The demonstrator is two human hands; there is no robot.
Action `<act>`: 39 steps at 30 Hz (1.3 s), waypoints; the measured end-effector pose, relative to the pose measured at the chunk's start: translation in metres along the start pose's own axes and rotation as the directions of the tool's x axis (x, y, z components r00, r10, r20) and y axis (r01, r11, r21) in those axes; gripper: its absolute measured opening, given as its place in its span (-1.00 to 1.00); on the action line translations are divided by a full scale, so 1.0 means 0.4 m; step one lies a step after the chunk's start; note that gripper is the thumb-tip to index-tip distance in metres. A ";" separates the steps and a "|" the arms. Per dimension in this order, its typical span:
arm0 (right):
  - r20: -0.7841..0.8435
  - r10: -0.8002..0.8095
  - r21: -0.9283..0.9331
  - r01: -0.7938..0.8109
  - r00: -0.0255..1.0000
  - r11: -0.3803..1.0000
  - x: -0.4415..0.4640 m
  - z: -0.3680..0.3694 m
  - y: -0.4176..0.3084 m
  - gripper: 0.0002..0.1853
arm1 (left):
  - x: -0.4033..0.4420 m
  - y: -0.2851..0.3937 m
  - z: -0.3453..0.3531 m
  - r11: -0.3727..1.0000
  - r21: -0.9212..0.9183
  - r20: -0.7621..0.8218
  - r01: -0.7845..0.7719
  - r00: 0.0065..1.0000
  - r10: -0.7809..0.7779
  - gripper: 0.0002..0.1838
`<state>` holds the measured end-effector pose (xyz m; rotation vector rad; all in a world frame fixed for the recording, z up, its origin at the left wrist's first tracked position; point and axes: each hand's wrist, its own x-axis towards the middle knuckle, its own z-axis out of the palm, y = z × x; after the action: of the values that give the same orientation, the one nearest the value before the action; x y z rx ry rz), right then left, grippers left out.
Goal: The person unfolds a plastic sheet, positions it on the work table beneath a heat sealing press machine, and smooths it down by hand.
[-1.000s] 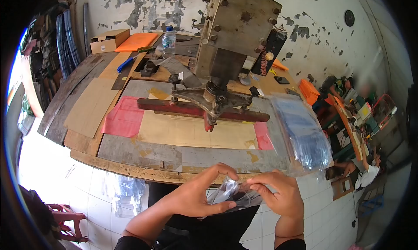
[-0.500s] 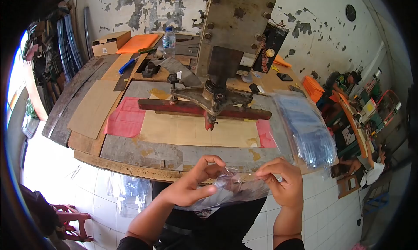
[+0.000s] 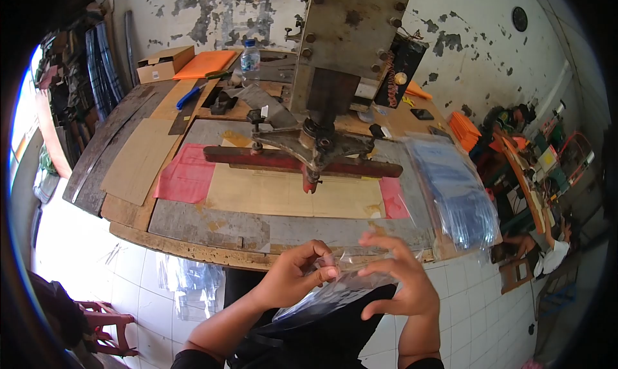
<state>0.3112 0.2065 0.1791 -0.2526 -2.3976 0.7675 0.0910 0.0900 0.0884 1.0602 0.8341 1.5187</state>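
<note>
My left hand (image 3: pixel 297 274) pinches the edge of a clear plastic sheet (image 3: pixel 325 298) between thumb and fingers. The sheet hangs in front of my lap, just off the bench's front edge. My right hand (image 3: pixel 400 279) is open beside it, fingers spread over the sheet's right part; whether the fingers touch it I cannot tell. Beyond both hands stands a press with a long red bar (image 3: pixel 270 158). Under the bar lie a tan board (image 3: pixel 270 195) and a pink sheet (image 3: pixel 187 173) on a grey metal plate (image 3: pixel 212 230).
A stack of clear plastic sheets (image 3: pixel 454 189) lies at the bench's right. More plastic (image 3: pixel 196 288) hangs below the front edge at left. A water bottle (image 3: pixel 250 59), a blue cutter (image 3: pixel 188 97) and a cardboard box (image 3: pixel 166 64) are at the back. Another person (image 3: pixel 508 124) sits at far right.
My right hand has let go of the sheet's right edge and spread its fingers. My left thumb and fingers have closed together on the sheet.
</note>
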 end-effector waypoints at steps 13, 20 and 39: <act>-0.406 -0.146 -0.306 0.016 0.902 0.952 -0.136 0.156 -0.011 -0.78 | -0.009 0.002 -0.057 0.863 0.344 -0.303 -0.369 0.827 0.474 -0.74; 0.051 0.235 0.184 -0.240 0.971 0.953 -0.307 0.353 -0.020 -0.88 | -0.012 0.050 -0.157 0.832 0.280 -0.736 -0.478 0.450 0.506 -0.84; -0.042 0.045 -0.234 -0.053 0.998 0.971 -0.256 0.311 0.046 -0.50 | -0.088 -0.097 -0.075 0.973 0.158 -0.337 -0.168 0.917 0.213 -0.76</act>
<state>0.3188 0.1282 0.0374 -0.4195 -2.4545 0.4938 0.0790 0.0639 0.0351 0.9963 1.1120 1.8775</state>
